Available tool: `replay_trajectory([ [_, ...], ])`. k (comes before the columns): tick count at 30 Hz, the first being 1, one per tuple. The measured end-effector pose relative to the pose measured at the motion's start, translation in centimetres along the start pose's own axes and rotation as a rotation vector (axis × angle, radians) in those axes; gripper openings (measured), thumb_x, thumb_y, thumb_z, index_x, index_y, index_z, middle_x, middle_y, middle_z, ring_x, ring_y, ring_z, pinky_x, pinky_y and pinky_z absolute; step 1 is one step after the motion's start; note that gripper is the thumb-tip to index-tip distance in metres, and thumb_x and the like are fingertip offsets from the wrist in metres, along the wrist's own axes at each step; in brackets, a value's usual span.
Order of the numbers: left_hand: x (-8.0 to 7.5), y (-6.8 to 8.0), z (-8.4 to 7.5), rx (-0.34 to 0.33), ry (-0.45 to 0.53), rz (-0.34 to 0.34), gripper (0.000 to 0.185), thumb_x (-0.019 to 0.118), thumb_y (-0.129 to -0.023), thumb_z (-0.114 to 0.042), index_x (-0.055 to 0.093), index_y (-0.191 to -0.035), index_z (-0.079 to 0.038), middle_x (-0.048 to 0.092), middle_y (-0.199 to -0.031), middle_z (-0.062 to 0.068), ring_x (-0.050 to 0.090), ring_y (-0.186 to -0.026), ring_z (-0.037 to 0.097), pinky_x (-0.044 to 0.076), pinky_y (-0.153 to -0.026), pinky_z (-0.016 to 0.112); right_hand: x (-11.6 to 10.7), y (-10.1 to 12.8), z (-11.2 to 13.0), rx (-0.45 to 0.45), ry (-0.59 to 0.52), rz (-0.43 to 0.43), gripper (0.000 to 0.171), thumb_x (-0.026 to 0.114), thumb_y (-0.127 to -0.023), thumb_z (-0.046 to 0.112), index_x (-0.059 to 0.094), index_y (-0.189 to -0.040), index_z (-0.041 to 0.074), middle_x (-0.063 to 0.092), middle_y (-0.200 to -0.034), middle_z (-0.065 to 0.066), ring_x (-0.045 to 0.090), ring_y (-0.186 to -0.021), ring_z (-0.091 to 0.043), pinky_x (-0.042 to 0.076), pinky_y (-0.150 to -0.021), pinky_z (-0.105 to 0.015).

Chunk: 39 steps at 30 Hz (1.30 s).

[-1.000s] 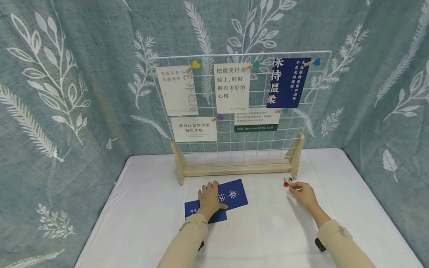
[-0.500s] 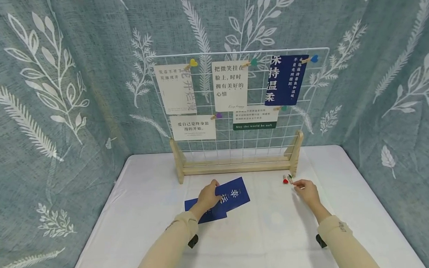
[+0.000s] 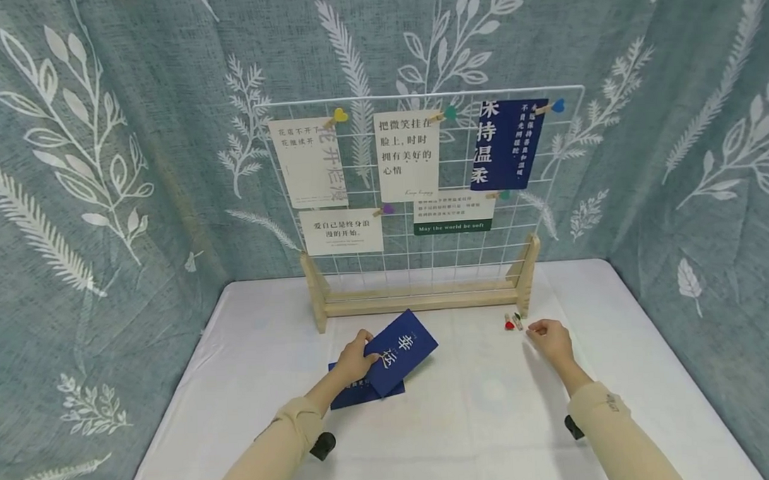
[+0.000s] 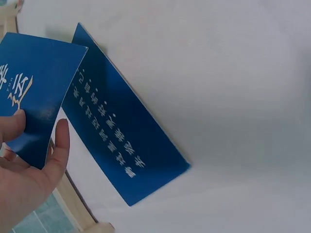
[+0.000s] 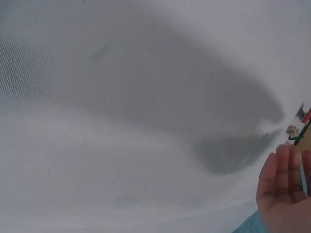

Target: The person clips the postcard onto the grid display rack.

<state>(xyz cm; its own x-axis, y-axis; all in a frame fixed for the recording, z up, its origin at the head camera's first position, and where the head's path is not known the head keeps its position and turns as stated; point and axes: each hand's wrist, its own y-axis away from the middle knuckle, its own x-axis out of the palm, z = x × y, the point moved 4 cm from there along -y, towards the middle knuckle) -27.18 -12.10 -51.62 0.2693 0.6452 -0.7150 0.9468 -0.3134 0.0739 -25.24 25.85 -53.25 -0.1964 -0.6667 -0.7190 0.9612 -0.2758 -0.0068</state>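
Observation:
My left hand [image 3: 355, 357] pinches a dark blue card [image 3: 401, 352] with white characters between thumb and fingers, tilted up over the table. Below it a second blue card [image 4: 116, 126] with small white text lies flat, partly covered in the head view. My right hand [image 3: 551, 341] is at the right with its fingers loosely bent and nothing visible in them. Just beyond its fingertips lie two small wooden clothespins, one with a red ornament [image 3: 509, 325], the other with a green one [image 3: 518, 321]. In the right wrist view the clothespins show only partly past the fingers [image 5: 282, 179].
Behind the hands stands a white wire grid [image 3: 461, 255] on a wooden base [image 3: 418, 304]. Several cards hang on it by heart-topped clothespins, among them a white card [image 3: 409, 158] and a blue card [image 3: 508, 144]. A leaf-patterned curtain [image 3: 185, 169] encloses the white table [image 3: 467, 421].
My left hand has lifted the upper blue card off the other and turned it steeper, moving left and baring its characters. My right fingertips have drawn slightly away from the clothespins, now lying apart from them.

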Motion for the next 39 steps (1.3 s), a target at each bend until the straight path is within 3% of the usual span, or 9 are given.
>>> replay_trajectory([
  [4, -0.9, 0.8, 0.6, -0.014, 0.03, -0.033, 0.022, 0.056, -0.091, -0.002, 0.042, -0.108, 0.0, 0.062, -0.097, 0.026, 0.058, -0.08, 0.029, 0.049, -0.072, 0.043, 0.1, -0.1, -0.4, 0.021, 0.005, 0.009, 0.023, 0.058, -0.086, 0.006, 0.063, -0.096, -0.014, 0.066, -0.09, -0.029, 0.062, -0.082, -0.038, 0.05, -0.07, -0.039],
  [8, -1.7, 1.4, 0.8, 0.009, 0.085, -0.071, 0.022, 0.055, -0.091, -0.001, 0.042, -0.109, 0.003, 0.06, -0.092, 0.023, 0.059, -0.078, 0.028, 0.05, -0.071, 0.041, 0.0, -0.1, -0.3, 0.031, -0.01, 0.007, 0.024, 0.059, -0.086, 0.007, 0.063, -0.096, -0.014, 0.066, -0.086, -0.028, 0.063, -0.072, -0.03, 0.047, -0.06, -0.028],
  [15, -2.4, 2.8, 1.5, -0.072, 0.229, -0.088, 0.02, 0.053, -0.092, 0.001, 0.041, -0.108, 0.004, 0.06, -0.092, 0.024, 0.064, -0.076, 0.028, 0.055, -0.065, 0.038, 0.5, -0.3, 0.1, 0.054, -0.06, 0.019, 0.025, 0.06, -0.087, 0.009, 0.062, -0.096, -0.015, 0.067, -0.081, -0.025, 0.058, -0.059, -0.012, 0.043, -0.054, -0.021],
  [20, -2.6, 3.7, 1.3, -0.07, 0.333, -0.111, 0.019, 0.053, -0.092, 0.004, 0.041, -0.106, 0.006, 0.06, -0.089, 0.024, 0.066, -0.073, 0.03, 0.057, -0.06, 0.039, 1.3, -0.9, 0.2, 0.027, -0.111, 0.003, 0.025, 0.06, -0.088, 0.008, 0.062, -0.096, -0.016, 0.067, -0.079, -0.025, 0.057, -0.056, -0.008, 0.043, -0.051, -0.019],
  [27, -2.7, 4.9, 1.0, -0.107, 0.464, -0.161, 0.022, 0.052, -0.093, 0.003, 0.041, -0.111, 0.006, 0.061, -0.094, 0.026, 0.067, -0.079, 0.032, 0.058, -0.066, 0.04, 2.9, -1.0, -0.1, 0.169, -0.196, -0.074, 0.025, 0.063, -0.087, 0.01, 0.063, -0.094, -0.014, 0.064, -0.062, -0.01, 0.049, -0.045, -0.003, 0.04, -0.045, -0.017],
  [30, -2.6, 5.5, 0.9, -0.103, 0.493, -0.176, 0.023, 0.051, -0.093, 0.004, 0.04, -0.113, 0.008, 0.06, -0.097, 0.03, 0.067, -0.084, 0.036, 0.058, -0.068, 0.041, 3.3, -0.9, 0.5, 0.209, -0.193, -0.137, 0.025, 0.065, -0.086, 0.012, 0.063, -0.092, -0.013, 0.064, -0.063, -0.012, 0.051, -0.047, -0.008, 0.041, -0.046, -0.023],
  [33, -2.3, 5.8, 1.1, -0.105, 0.528, -0.174, 0.024, 0.05, -0.094, 0.002, 0.038, -0.114, 0.009, 0.059, -0.104, 0.034, 0.066, -0.09, 0.039, 0.059, -0.071, 0.041, 4.0, -1.3, 0.1, 0.193, -0.202, -0.219, 0.024, 0.068, -0.083, 0.015, 0.066, -0.089, -0.009, 0.067, -0.071, -0.016, 0.057, -0.055, -0.019, 0.045, -0.053, -0.031],
  [35, -2.2, 6.0, 1.2, -0.117, 0.547, -0.184, 0.024, 0.05, -0.094, 0.002, 0.038, -0.114, 0.009, 0.059, -0.107, 0.034, 0.066, -0.092, 0.038, 0.059, -0.072, 0.039, 5.3, -2.4, -1.8, 0.154, -0.216, -0.269, 0.024, 0.07, -0.081, 0.019, 0.067, -0.086, -0.004, 0.067, -0.072, -0.013, 0.059, -0.06, -0.02, 0.046, -0.056, -0.032],
  [39, -2.1, 6.3, 1.4, -0.13, 0.564, -0.216, 0.024, 0.05, -0.094, 0.002, 0.038, -0.114, 0.009, 0.059, -0.105, 0.035, 0.067, -0.089, 0.035, 0.059, -0.07, 0.038, 9.7, -7.2, -9.3, 0.085, -0.203, -0.302, 0.029, 0.075, -0.077, 0.035, 0.067, -0.082, 0.007, 0.066, -0.068, -0.001, 0.058, -0.06, -0.015, 0.045, -0.056, -0.029],
])
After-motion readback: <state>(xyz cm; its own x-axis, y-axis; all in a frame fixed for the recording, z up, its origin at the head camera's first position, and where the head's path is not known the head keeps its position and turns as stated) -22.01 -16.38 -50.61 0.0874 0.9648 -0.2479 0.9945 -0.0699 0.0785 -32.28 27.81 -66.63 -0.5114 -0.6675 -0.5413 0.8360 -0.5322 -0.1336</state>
